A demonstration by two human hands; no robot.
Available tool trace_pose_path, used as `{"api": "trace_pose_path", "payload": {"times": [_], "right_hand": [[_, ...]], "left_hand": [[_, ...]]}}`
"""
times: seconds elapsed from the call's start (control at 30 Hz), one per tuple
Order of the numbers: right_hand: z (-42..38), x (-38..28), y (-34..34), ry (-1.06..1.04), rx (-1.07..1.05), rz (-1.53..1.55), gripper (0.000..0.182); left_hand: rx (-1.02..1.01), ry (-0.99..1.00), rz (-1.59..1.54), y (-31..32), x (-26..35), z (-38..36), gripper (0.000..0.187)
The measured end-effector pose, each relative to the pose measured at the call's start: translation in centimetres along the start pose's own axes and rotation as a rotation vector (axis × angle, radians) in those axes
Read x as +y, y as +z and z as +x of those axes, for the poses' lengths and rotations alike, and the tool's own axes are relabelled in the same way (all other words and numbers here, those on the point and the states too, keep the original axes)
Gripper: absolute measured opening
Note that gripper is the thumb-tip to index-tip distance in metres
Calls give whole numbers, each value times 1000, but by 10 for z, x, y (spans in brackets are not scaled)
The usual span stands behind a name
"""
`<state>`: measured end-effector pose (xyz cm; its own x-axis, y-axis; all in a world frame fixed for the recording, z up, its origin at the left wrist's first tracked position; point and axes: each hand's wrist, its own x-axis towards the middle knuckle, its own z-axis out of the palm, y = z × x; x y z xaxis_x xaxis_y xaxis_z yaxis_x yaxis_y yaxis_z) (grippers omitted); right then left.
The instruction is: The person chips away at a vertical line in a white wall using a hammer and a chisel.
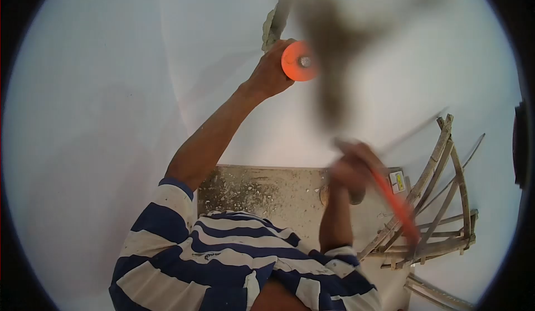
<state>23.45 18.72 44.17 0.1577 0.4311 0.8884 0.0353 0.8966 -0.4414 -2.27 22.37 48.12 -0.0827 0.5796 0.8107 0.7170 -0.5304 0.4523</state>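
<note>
My left hand [270, 71] is raised against the white wall [111, 88]. It grips a chisel with a round orange hand guard [298, 61], set at a chipped vertical groove [274, 21] in the plaster. My right hand [351, 169] is lower and to the right, badly blurred. It is closed on a tool with an orange handle [398, 208] that slants down to the right. A dark smeared shape [334, 43] hangs above that hand, beside the guard; whether it is the tool's head cannot be told. Both arms wear blue-and-white striped sleeves.
Below the hands lies a grey concrete surface [262, 191] strewn with plaster chips and dust. A frame of lashed wooden poles [440, 199] stands at the right, with another pole [440, 294] at the lower right. White wall fills the left and top.
</note>
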Motion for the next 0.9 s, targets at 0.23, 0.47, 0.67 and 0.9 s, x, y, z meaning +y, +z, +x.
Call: {"api": "trace_pose_path", "payload": {"times": [0.23,0.47,0.67,0.9], "right_hand": [[39,-57,-11,-160,129,-59,29],[-16,-13,44,414,-618,-397,34],[-95,-4,-5,730,-219,69,39],[-112,6,-51,975,-72,111,38]], "left_hand": [[-23,-70,-71,-1,3,0,35],[-3,-72,-36,5,-1,-7,38],[-172,205,151,23,-12,-34,30],[-46,140,-60,10,12,0,31]]}}
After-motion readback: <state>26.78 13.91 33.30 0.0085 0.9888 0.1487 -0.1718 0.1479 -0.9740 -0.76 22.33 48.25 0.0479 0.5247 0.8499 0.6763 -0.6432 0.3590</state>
